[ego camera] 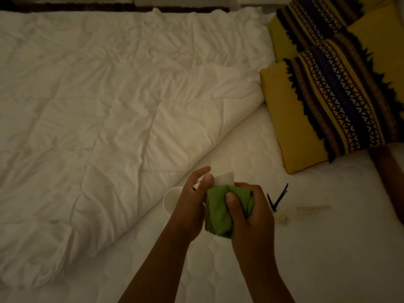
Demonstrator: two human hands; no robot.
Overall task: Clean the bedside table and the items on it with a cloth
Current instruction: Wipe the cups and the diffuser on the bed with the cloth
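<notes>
While we lean over the bed, our right hand (249,212) is wrapped around a bunched green cloth (218,213), thumb pressed on its front. Our left hand (190,206) grips a small white object (225,178) whose top pokes out above the cloth; what it is, we cannot tell. The cloth is pressed against that object between our two hands, which touch each other.

Just behind our left hand a white cup (171,199) lies on the bare quilted mattress (328,248), mostly hidden by our wrist. Near our right hand, two thin black sticks (277,199) lie on the mattress, meeting in a V. A faint stain (312,209) marks the mattress beyond them.

A rumpled white duvet (98,95) covers the left part of the bed, its edge running diagonally past our hands. Yellow cushions with dark patterned bands (328,106) are stacked at the upper right. Light is dim throughout.
</notes>
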